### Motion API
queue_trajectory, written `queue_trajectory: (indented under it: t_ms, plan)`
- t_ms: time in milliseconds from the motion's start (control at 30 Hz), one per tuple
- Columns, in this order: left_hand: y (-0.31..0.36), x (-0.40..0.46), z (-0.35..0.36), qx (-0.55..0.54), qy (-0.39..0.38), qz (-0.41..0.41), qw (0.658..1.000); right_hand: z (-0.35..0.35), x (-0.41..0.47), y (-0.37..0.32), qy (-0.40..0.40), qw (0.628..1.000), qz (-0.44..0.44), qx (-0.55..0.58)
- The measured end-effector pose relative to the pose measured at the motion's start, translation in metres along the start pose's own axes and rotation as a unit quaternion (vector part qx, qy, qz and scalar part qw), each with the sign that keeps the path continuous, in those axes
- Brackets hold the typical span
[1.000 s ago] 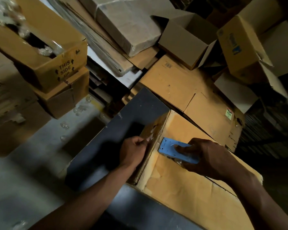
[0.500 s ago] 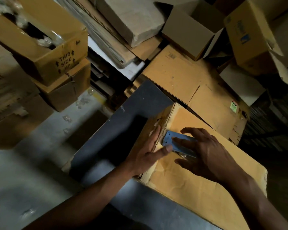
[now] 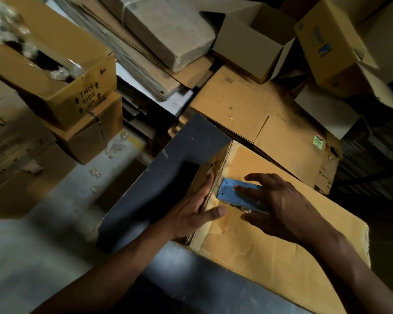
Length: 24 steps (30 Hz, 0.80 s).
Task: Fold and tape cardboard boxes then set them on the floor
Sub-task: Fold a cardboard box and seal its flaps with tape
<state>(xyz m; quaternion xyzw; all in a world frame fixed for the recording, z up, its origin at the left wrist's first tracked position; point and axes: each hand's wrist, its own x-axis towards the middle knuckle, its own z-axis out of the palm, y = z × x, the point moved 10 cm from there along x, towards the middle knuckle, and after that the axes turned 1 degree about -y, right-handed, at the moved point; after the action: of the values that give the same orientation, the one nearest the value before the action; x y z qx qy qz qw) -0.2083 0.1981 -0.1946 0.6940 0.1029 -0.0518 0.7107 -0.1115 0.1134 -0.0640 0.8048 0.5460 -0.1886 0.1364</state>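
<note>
Left hand point(image 3: 191, 214) now flat against box point(image 3: 270, 250) edge, formerly pinching

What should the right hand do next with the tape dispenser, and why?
Probably draw the blue tape dispenser back along the flap: its toothed edge sits at the box corner, the right hand over it, the left hand flat on the edge.
</note>
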Motion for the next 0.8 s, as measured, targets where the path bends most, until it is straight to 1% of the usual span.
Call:
queue_trajectory:
  t_ms: [67,100,133,200,233,267,333,367,433,500,600,800]
  plan:
    - [-0.007,-0.002,-0.002,0.107,0.015,-0.050,0.993,0.005,0.000,-0.001,-0.005,1.000,-0.006,0.005]
    - [-0.002,-0.005,-0.008,0.160,0.040,-0.056,0.985,0.004,0.001,0.001,-0.005,1.000,-0.001,0.016]
    - [0.011,-0.008,-0.015,0.218,0.069,-0.043,0.973,0.004,0.001,0.003,-0.009,1.000,0.005,0.018]
    - [0.043,-0.010,-0.020,0.325,0.113,0.039,0.938,0.002,0.000,0.002,-0.019,1.000,0.014,-0.008]
    - [0.054,-0.008,-0.014,0.371,0.105,0.080,0.919,0.000,0.000,0.000,-0.021,0.999,0.013,-0.021]
    - [0.058,-0.005,-0.005,0.419,0.079,0.104,0.899,-0.001,0.000,-0.001,-0.021,0.999,0.006,-0.033]
    - [0.053,0.000,0.012,0.494,0.022,0.114,0.862,-0.001,-0.002,0.002,-0.029,0.998,-0.007,-0.049]
    - [0.051,0.000,0.016,0.513,0.004,0.107,0.852,0.001,-0.005,0.007,-0.038,0.998,-0.006,-0.040]
    - [0.048,0.001,0.014,0.547,-0.005,0.092,0.832,0.004,-0.011,0.016,-0.050,0.999,-0.010,-0.009]
    - [0.046,0.000,0.013,0.566,-0.016,0.070,0.821,0.002,-0.020,0.022,-0.054,0.998,-0.021,0.020]
    - [0.047,0.002,0.014,0.595,-0.030,0.044,0.802,-0.004,-0.037,0.040,-0.045,0.999,-0.010,0.015]
    - [0.048,0.002,0.014,0.622,-0.027,0.011,0.783,0.017,-0.087,0.083,-0.058,0.998,0.029,0.019]
